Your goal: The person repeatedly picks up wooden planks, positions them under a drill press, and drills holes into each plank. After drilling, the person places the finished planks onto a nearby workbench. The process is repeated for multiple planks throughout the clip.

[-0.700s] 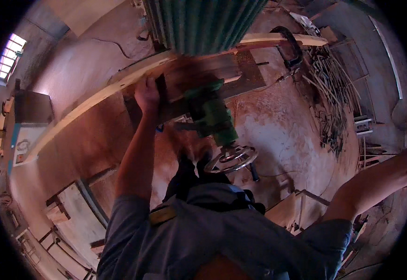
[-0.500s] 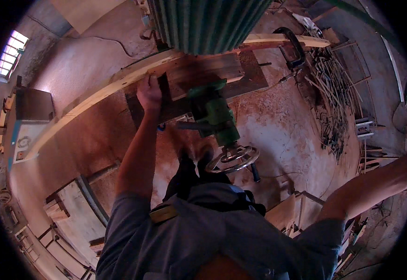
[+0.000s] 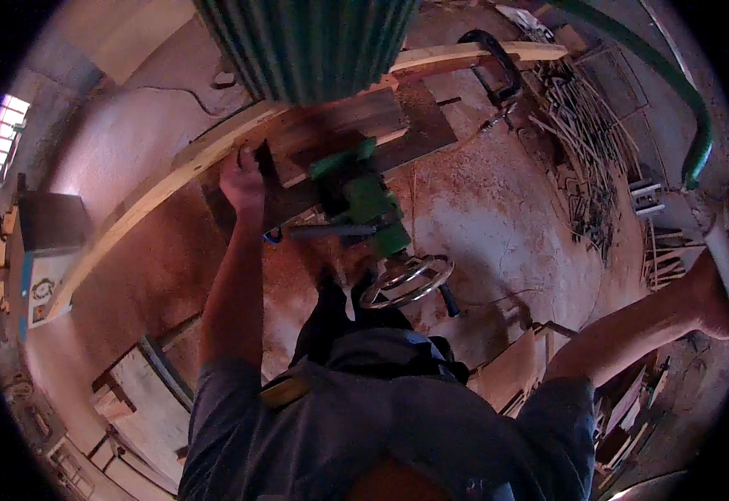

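a: left hand (image 3: pixel 241 179)?
b: resting on the long pale plank (image 3: pixel 172 171) at the machine table, fingers curled over its edge, gripping it. the plank runs diagonally from lower left to upper right, passing under the green ribbed housing (image 3: pixel 314 46).
a: right hand (image 3: pixel 715 296)?
b: stretched far out to the right rim, closed around a pale bar (image 3: pixel 719 250); the grip is partly cut off there.
a: nearby?
b: green machine body (image 3: pixel 364 200) with a metal handwheel (image 3: pixel 406 280) just below it; sawdust floor (image 3: pixel 498 217), scrap sticks (image 3: pixel 586 150) to the right.
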A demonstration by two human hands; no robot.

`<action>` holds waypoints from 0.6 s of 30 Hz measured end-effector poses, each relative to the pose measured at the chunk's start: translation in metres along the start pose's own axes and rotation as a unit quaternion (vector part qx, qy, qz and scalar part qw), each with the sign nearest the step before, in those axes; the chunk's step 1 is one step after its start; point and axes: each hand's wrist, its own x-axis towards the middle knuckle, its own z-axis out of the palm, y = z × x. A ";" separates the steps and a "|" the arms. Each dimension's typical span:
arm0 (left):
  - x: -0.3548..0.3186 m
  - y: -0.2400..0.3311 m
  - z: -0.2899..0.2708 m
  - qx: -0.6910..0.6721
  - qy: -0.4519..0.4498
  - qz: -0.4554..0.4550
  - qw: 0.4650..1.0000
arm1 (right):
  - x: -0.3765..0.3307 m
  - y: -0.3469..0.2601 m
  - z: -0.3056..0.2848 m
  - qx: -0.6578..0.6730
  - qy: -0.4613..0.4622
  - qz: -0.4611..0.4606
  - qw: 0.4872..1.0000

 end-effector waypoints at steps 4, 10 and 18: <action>0.003 0.000 0.000 0.022 -0.010 0.004 1.000 | -0.012 -0.008 -0.020 0.008 0.012 0.012 1.000; -0.003 0.031 -0.006 0.011 -0.024 -0.028 0.999 | -0.036 -0.022 -0.057 0.057 0.019 0.055 0.997; -0.004 0.015 0.000 -0.023 0.008 -0.031 0.999 | -0.079 -0.027 -0.081 0.043 0.140 0.068 0.987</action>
